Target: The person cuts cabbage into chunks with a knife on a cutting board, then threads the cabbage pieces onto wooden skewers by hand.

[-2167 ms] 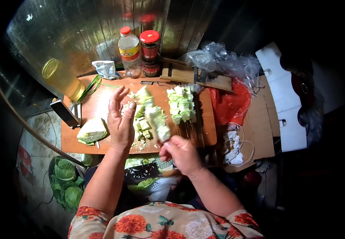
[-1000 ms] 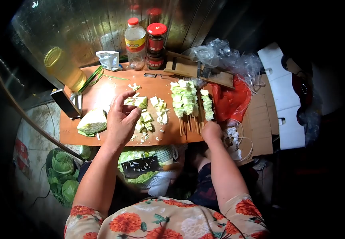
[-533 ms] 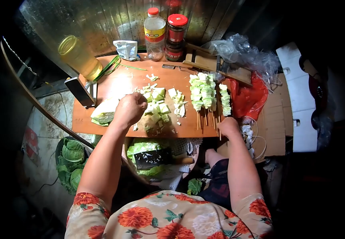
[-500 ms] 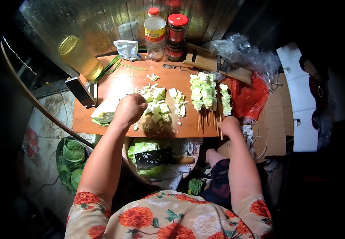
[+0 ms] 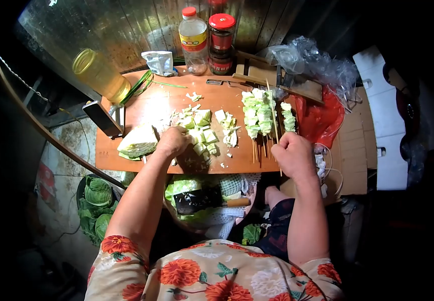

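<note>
My right hand is closed around a thin bare wooden skewer, which points away from me. Beside that hand lies a single skewer of cabbage. Several loaded cabbage skewers lie side by side just to its left, their bare ends toward me. My left hand is curled at the edge of a pile of cut cabbage pieces; its fingertips and whatever they pinch are hidden. A cut cabbage wedge sits left of that hand. Smaller shreds of cabbage lie between the pile and the skewers.
Along the back of the wooden board stand a tilted jar, a plastic bottle and red-lidded jars. A phone leans at left. Below, a cleaver rests over a basin. Whole cabbages are at lower left.
My right hand has come up from beside the single loaded skewer and now holds a bare skewer. My left hand has shifted slightly right and down at the cabbage pile.
</note>
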`<state>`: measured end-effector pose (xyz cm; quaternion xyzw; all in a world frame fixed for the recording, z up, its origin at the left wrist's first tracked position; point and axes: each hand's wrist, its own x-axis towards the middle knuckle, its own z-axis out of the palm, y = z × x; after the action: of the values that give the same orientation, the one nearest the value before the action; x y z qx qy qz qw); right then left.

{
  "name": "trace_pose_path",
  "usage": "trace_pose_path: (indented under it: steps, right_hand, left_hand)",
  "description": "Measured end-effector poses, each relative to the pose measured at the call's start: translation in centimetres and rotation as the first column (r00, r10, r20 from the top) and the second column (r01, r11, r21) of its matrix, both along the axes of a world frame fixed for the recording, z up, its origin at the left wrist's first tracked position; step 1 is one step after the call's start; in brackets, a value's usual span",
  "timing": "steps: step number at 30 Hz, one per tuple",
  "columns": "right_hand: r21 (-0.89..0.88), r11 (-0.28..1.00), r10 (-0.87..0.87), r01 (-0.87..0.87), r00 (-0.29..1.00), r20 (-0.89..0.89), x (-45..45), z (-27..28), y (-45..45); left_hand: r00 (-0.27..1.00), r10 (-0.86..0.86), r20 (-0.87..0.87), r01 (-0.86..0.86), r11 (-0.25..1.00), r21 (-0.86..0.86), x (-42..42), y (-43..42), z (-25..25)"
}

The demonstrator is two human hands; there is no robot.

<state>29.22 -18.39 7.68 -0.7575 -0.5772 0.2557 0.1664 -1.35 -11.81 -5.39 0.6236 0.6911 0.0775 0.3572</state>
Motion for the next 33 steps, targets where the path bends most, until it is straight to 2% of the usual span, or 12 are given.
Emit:
trace_pose_path:
  steps: [2,5,15,18,21,23,30,33]
  right_hand:
    - [0.029,0.999,0.042,-0.042,0.999,0.002,-0.7,0.1,-0.1]
    - [0.054,0.992,0.109,-0.11,0.994,0.022,-1.9,0.7,-0.4]
    - [0.104,0.966,0.237,-0.237,0.971,0.01,-3.5,0.4,-0.8]
    - [0.128,0.957,0.262,-0.259,0.965,-0.009,-3.7,0.3,-0.9]
    - [0.145,0.949,0.286,-0.281,0.958,-0.012,-4.0,0.4,-0.9]
    - [0.151,0.947,0.294,-0.285,0.955,-0.046,-4.3,0.5,-1.0]
    - [0.208,0.933,0.311,-0.295,0.949,-0.051,-4.9,-0.3,-1.1]
    - [0.198,0.934,0.31,-0.296,0.95,-0.043,-5.1,0.0,-1.1]
  left_hand:
    - [0.994,-0.073,-0.085,0.07,0.997,-0.044,0.4,0.2,0.0]
    - [0.989,-0.061,-0.136,0.059,0.998,-0.017,0.6,0.3,-0.5]
    - [0.988,-0.038,-0.147,0.035,0.999,-0.022,0.5,-0.3,0.2]
    - [0.997,0.03,-0.076,-0.029,1.0,0.01,0.8,-0.8,0.9]
    - [1.0,0.009,-0.022,-0.009,1.0,0.006,0.2,-0.5,-0.1]
    - [0.997,-0.067,-0.039,0.065,0.997,-0.038,-0.2,-0.2,-0.7]
    - [0.995,-0.046,-0.085,0.04,0.997,-0.068,0.0,-0.3,0.3]
    - [0.989,-0.102,-0.111,0.094,0.993,-0.071,0.1,-0.7,0.5]
